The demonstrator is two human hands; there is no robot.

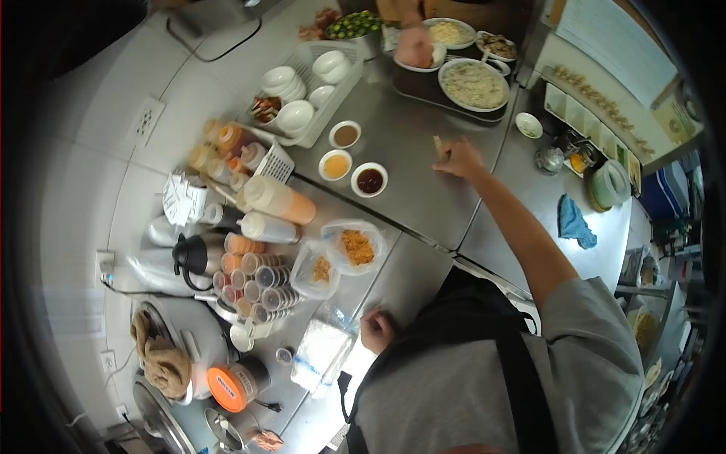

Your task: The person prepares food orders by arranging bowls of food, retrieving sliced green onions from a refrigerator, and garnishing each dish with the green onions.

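Note:
My right hand point(459, 159) reaches over the steel counter point(423, 204), its fingers pinched on a small pale strip point(438, 144). To its left stand three small white bowls, with brown sauce point(346, 135), orange sauce point(335, 166) and dark sauce point(370, 181). My left hand point(376, 331) rests at the counter's near edge with its fingers curled; whether anything is in them is hidden. Near it lie a white plastic-wrapped pack point(321, 354) and two clear containers of orange shreds point(357, 248) and crumbs point(321, 271).
Another person's hand point(414, 48) is over a plate beside a tray with a large plate of pale food point(474, 84). Left are a bowl rack point(333, 98), sauce bottles point(276, 198) and lidded cups point(261, 276). A blue cloth point(575, 222) and condiment containers point(578, 121) are right.

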